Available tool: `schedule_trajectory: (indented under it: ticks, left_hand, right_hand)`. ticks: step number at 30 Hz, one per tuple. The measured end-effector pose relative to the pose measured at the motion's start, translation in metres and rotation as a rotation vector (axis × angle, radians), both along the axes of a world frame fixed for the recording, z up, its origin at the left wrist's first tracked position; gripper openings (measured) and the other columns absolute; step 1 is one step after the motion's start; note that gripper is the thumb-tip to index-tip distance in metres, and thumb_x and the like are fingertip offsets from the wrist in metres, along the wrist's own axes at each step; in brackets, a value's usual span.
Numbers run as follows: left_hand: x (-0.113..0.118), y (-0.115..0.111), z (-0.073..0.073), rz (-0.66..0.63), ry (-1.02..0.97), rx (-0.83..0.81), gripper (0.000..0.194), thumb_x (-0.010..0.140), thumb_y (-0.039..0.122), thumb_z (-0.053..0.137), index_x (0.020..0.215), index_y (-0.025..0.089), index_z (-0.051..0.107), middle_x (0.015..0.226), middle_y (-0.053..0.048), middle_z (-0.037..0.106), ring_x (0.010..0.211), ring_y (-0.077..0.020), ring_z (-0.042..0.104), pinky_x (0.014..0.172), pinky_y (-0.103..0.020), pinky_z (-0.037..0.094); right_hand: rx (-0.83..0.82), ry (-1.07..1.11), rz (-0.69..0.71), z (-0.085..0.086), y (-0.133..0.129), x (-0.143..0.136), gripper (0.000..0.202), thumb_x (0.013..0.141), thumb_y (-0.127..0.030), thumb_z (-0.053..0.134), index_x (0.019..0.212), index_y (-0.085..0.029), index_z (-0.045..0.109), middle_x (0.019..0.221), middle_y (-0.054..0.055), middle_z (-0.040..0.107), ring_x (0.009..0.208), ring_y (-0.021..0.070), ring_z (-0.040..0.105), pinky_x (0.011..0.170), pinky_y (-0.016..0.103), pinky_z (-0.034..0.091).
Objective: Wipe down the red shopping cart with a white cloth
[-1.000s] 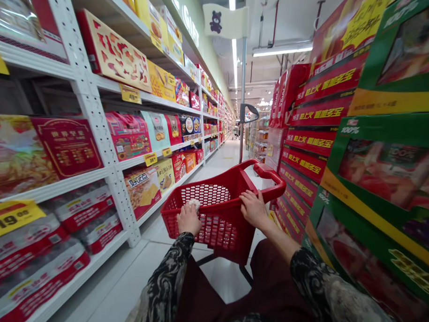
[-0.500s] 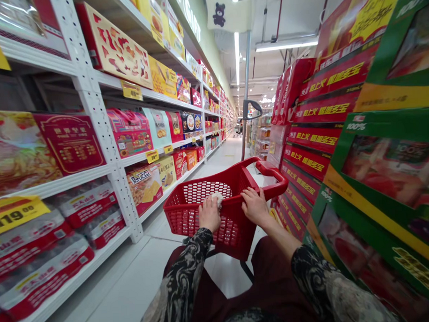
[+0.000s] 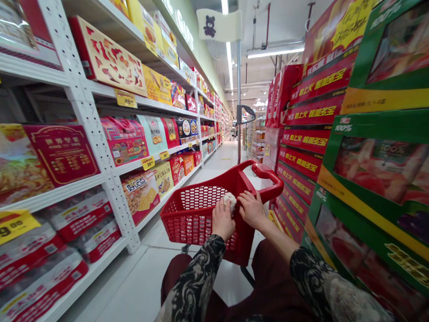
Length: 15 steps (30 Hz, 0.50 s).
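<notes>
A red plastic shopping cart with a perforated basket stands in front of me, its handle towards the right. My left hand is closed around a crumpled white cloth and presses it against the basket's near rim. Just right of it, my right hand grips the same rim close to the handle, fingers curled over the top edge. The two hands are almost touching. Part of the cloth is hidden under the left fingers.
White shelves with boxed snacks and bottle packs line the left. Stacked red cartons and green gift boxes rise close on the right. A pole with a bear flag stands up behind the cart. The tiled aisle runs ahead.
My left hand has slid right along the rim with the cloth, closer to my right hand. My right hand stays on the rim. The view has shifted slightly.
</notes>
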<state>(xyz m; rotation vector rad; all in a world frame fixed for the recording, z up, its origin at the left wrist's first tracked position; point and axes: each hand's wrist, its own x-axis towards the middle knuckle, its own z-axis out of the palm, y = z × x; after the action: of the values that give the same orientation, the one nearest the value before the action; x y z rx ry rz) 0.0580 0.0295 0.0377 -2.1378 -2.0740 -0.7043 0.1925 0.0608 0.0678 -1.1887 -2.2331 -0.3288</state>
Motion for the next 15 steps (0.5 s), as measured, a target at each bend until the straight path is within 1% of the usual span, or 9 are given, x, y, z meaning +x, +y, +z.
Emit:
schedule_trajectory:
  ticks: [2, 4, 8, 10, 11, 12, 15]
  left_hand:
    - [0.001, 0.001, 0.004, -0.012, 0.014, -0.009, 0.072, 0.069, 0.017, 0.05, 0.137, 0.013, 0.028, 0.149, -0.014, 0.023, 0.135, -0.0264, 0.022, 0.108, -0.043, 0.024]
    - [-0.007, 0.001, 0.005, 0.019, 0.039, -0.023, 0.068, 0.07, 0.017, 0.048, 0.136, 0.014, 0.03, 0.148, -0.013, 0.026, 0.133, -0.0268, 0.025, 0.107, -0.045, 0.025]
    - [-0.034, 0.0, 0.003, 0.209, 0.026, -0.081, 0.064, 0.071, 0.016, 0.047, 0.133, 0.015, 0.033, 0.145, -0.015, 0.03, 0.13, -0.0277, 0.03, 0.102, -0.046, 0.03]
    - [-0.038, 0.0, 0.004, 0.257, -0.009, -0.115, 0.063, 0.071, 0.017, 0.047, 0.133, 0.013, 0.034, 0.145, -0.016, 0.03, 0.129, -0.0279, 0.032, 0.101, -0.044, 0.033]
    - [-0.037, 0.001, 0.006, 0.243, -0.023, -0.125, 0.064, 0.07, 0.017, 0.047, 0.133, 0.012, 0.034, 0.145, -0.016, 0.029, 0.13, -0.0277, 0.032, 0.102, -0.043, 0.033]
    - [-0.032, 0.002, 0.008, 0.203, -0.031, -0.129, 0.065, 0.07, 0.017, 0.048, 0.133, 0.011, 0.034, 0.145, -0.017, 0.029, 0.131, -0.0275, 0.031, 0.103, -0.042, 0.031]
    - [-0.007, 0.007, 0.017, -0.005, -0.045, -0.102, 0.069, 0.069, 0.017, 0.049, 0.134, 0.005, 0.032, 0.146, -0.019, 0.027, 0.135, -0.0261, 0.024, 0.11, -0.038, 0.022]
  right_hand:
    - [-0.003, 0.002, 0.01, 0.0, 0.0, 0.001, 0.036, 0.079, -0.017, 0.045, 0.112, -0.017, 0.06, 0.122, 0.009, 0.059, 0.122, 0.0251, 0.044, 0.108, 0.05, 0.012]
    - [-0.006, 0.007, 0.024, 0.0, 0.0, 0.002, 0.037, 0.079, -0.017, 0.045, 0.112, -0.018, 0.06, 0.122, 0.009, 0.059, 0.122, 0.0248, 0.044, 0.108, 0.05, 0.013]
    - [-0.013, 0.027, 0.042, 0.001, -0.001, 0.003, 0.038, 0.078, -0.017, 0.045, 0.113, -0.018, 0.06, 0.122, 0.008, 0.059, 0.121, 0.0248, 0.044, 0.109, 0.05, 0.013]
    - [-0.018, 0.034, 0.041, 0.001, -0.001, 0.002, 0.037, 0.078, -0.017, 0.045, 0.112, -0.017, 0.061, 0.122, 0.009, 0.059, 0.121, 0.0248, 0.044, 0.109, 0.05, 0.012]
    - [-0.02, 0.035, 0.039, 0.002, -0.001, 0.002, 0.037, 0.078, -0.017, 0.045, 0.112, -0.017, 0.061, 0.122, 0.009, 0.059, 0.121, 0.0249, 0.044, 0.109, 0.049, 0.012]
    - [-0.021, 0.035, 0.036, 0.002, -0.002, 0.001, 0.037, 0.078, -0.017, 0.045, 0.112, -0.017, 0.061, 0.121, 0.009, 0.059, 0.121, 0.025, 0.044, 0.109, 0.049, 0.012]
    - [-0.025, 0.034, 0.024, 0.003, -0.002, 0.0, 0.037, 0.079, -0.017, 0.045, 0.113, -0.016, 0.06, 0.121, 0.01, 0.059, 0.121, 0.0252, 0.044, 0.109, 0.049, 0.013]
